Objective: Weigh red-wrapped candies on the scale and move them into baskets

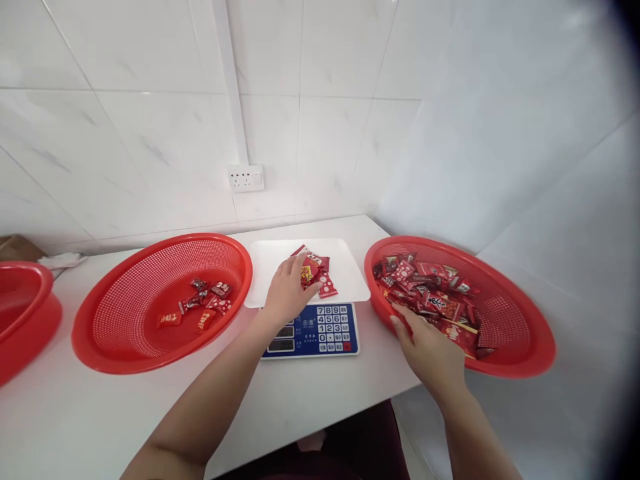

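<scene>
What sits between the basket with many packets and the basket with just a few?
In the head view, the scale, with packets on its white tray and the left hand at them.

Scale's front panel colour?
Front panel: blue, with whitish keys and one red key; best in the head view.

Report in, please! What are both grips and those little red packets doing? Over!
Left grip over red packets on white tray. Right grip at near rim of right-side basket. Left grip hides some packets.

Free tabletop (380, 363) between scale (330, 331) and right basket (507, 323) (narrow), wall (325, 140) behind
</scene>
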A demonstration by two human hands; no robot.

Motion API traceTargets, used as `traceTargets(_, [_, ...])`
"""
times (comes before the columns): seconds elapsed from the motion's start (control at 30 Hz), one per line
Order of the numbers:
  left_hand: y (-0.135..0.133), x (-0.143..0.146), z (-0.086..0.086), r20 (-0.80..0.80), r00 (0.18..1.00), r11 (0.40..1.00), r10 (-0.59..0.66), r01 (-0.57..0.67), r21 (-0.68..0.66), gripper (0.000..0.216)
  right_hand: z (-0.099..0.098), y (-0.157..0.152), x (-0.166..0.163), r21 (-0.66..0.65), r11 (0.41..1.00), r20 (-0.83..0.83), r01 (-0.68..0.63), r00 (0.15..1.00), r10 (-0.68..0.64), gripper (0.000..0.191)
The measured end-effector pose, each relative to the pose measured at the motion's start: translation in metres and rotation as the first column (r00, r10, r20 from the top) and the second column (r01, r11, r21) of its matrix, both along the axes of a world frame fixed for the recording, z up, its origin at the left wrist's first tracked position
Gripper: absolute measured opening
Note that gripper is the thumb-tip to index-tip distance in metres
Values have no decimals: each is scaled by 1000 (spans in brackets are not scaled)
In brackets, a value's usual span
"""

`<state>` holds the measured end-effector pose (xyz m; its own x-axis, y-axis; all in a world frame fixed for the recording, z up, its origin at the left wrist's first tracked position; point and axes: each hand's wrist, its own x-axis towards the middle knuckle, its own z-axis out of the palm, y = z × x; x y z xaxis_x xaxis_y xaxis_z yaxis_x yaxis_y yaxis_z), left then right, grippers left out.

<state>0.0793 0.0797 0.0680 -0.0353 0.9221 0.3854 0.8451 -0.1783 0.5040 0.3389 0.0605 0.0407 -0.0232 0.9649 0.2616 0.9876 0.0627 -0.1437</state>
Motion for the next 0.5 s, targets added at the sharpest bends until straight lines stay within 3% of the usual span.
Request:
traceTargets(0.17, [25,3,10,-135,991,988,25,-45,-147,67,-4,1,2,52,998,37,-41,999,39,38])
traceTargets(0.37, [33,18,28,-107,993,995,45,-54,-82,64,-7,1,3,103,990,70,-92,994,85,36])
traceTargets(0.43, [38,38,39,-41,999,999,-34,33,-27,62,-7,1,3,114,988,74,-99,993,91,35])
traceTargets(0.5, [42,65,50,1,970,970,-243,243,33,63,-7,1,3,117,987,77,-105,992,97,34])
